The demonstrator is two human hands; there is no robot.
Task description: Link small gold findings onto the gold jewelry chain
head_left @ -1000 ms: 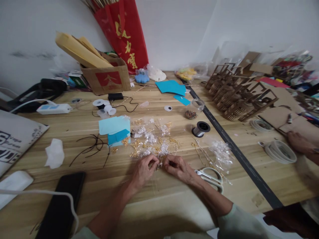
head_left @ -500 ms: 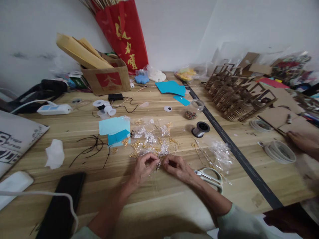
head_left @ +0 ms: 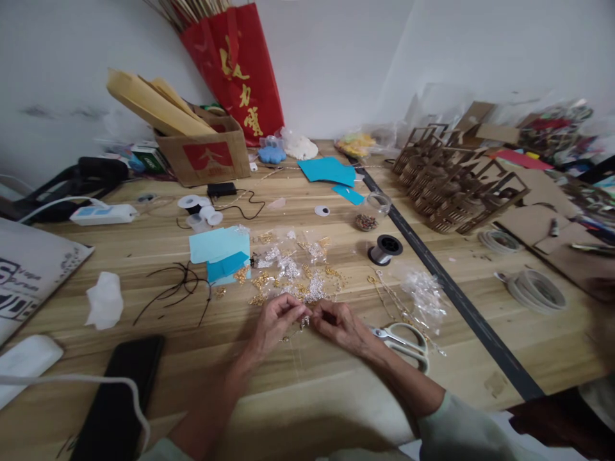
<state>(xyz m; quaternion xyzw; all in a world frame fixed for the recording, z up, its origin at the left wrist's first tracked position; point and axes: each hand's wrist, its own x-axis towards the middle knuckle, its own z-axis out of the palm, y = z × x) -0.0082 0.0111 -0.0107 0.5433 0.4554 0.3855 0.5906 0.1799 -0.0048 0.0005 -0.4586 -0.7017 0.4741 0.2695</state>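
My left hand (head_left: 278, 320) is closed in a pinch on a short strand of small silvery beads (head_left: 303, 323), which hangs just below its fingertips. Thin clear thread (head_left: 296, 362) trails down from there towards the table edge. Fingertip to fingertip with it, my right hand (head_left: 342, 326) is pinched shut too; whatever lies between its fingers is too small to make out. Right behind both hands lie loose silver beads (head_left: 314, 288) and gold beads (head_left: 259, 282), partly on small clear bags. Beside my right wrist rest white-handled scissors (head_left: 406, 342).
A spool of wire (head_left: 385, 250), a jar of mixed beads (head_left: 368, 221) and chains (head_left: 384, 294) lie to the right. Brown wooden lantern-like frames (head_left: 446, 186) stand farther back. Blue paper (head_left: 218, 244), black cord (head_left: 180, 291) and a phone (head_left: 120, 390) are leftward.
My fingertips have come together, the right hand shifting slightly left. More of the bead strand shows below them. At the far right, another person's hand has left the cardboard, where a dark pen-like object now shows.
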